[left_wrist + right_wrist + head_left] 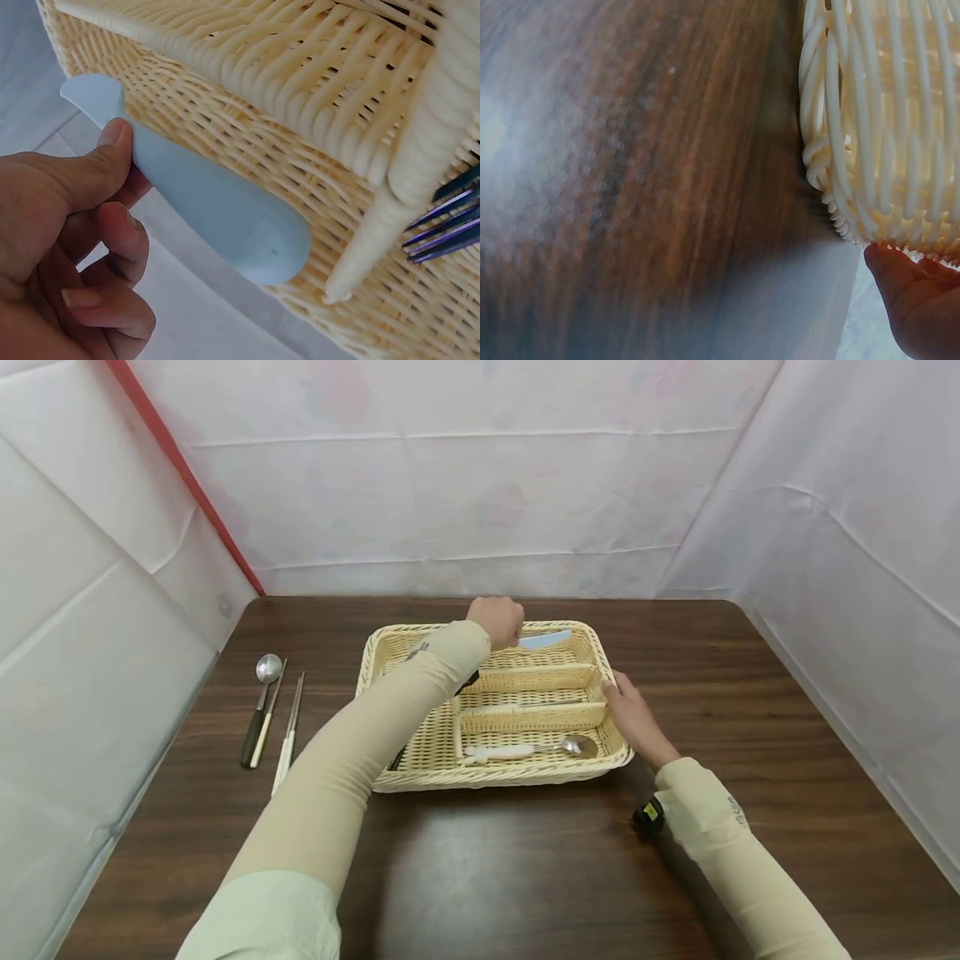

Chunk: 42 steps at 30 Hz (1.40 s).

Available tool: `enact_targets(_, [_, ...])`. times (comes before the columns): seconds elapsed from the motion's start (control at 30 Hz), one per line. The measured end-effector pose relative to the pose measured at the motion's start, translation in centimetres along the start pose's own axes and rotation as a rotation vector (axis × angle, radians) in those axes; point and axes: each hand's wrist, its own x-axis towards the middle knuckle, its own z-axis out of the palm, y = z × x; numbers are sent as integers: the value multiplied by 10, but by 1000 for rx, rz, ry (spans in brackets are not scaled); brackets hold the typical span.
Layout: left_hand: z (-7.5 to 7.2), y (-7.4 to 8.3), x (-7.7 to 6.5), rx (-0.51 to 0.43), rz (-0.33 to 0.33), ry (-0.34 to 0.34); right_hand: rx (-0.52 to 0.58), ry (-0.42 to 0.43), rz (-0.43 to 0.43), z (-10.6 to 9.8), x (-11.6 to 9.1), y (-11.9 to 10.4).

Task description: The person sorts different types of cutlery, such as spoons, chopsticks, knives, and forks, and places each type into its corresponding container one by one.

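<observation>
Left hand is clamped on a light-blue utensil, pinched at its narrow part with the thumb laid along one face; in the left wrist view the other fingers are bent beneath. The utensil is located over the rear right compartment of a cream wicker basket, its flat tip pointing right in the head view; whether it touches the wicker cannot be determined. Right hand grips the basket's right side, thumb over the rim, the remaining fingers largely hidden. The basket rests on a dark wood-grain table and is divided into one compartment at left and three stacked front to back at right. The front right compartment contains a spoon with a white handle, bowl to the right. The middle right compartment contains a slender utensil, partly concealed by a divider. Dark fork tines are noted beyond the crosswise divider in the left wrist view. On the table, left of the basket and apart from it, lie a black-handled spoon, a thin cream-handled utensil just beside it, and white-handled chopsticks nearer the left sleeve.
</observation>
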Motion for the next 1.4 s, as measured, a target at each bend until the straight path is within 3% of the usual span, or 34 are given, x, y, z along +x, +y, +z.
enact_targets(0.33, [23,-8,19,-49,-35,-163,-28,-2,-27,8,1,-3])
enact_targets(0.53, [34,-6,26,-50,-33,-206,-6,0,-31,9,-1,-3])
enact_targets(0.7, [42,-3,27,-27,-28,-227,-8,-3,-31,8,-1,-3])
enact_targets(1.03, [50,4,27,110,-42,-245,-14,-24,-24,9,-2,-5])
enact_targets(1.27, [47,0,21,131,-84,-249,2,-38,-27,12,4,-6])
enact_targets(1.4, [38,-1,11,149,-79,-215,-1,-55,-20,13,6,-8])
